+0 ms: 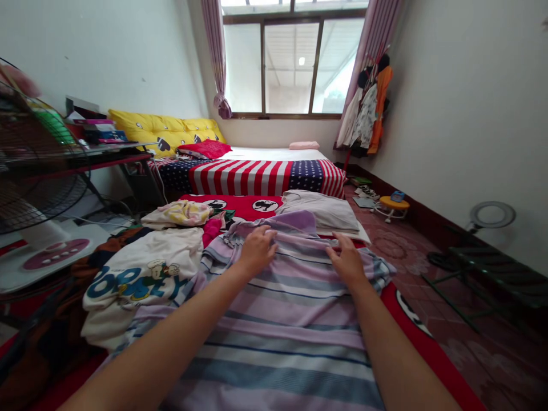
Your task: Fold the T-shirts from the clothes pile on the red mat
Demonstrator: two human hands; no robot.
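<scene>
A striped shirt (291,319) in lilac, grey-blue and white lies spread out in front of me. Its plain lilac collar (299,221) is at the far end, partly folded over. My left hand (258,249) rests on the cloth left of the neckline, fingers loosely bent and apart. On the other side, my right hand (346,260) touches the shirt near its right shoulder, fingers also apart. Neither hand visibly grips the fabric. Beyond the collar sits a folded light grey garment (319,208). Left of the shirt lies a cream printed top (145,268).
The clothes lie on a red patterned cover (248,211). A crumpled yellow-and-white garment (182,213) is at the far left. A fan (38,148) stands left, a folding stool (500,274) and a ring light (492,214) right. Behind is a bed (252,177) with a flag-patterned cover.
</scene>
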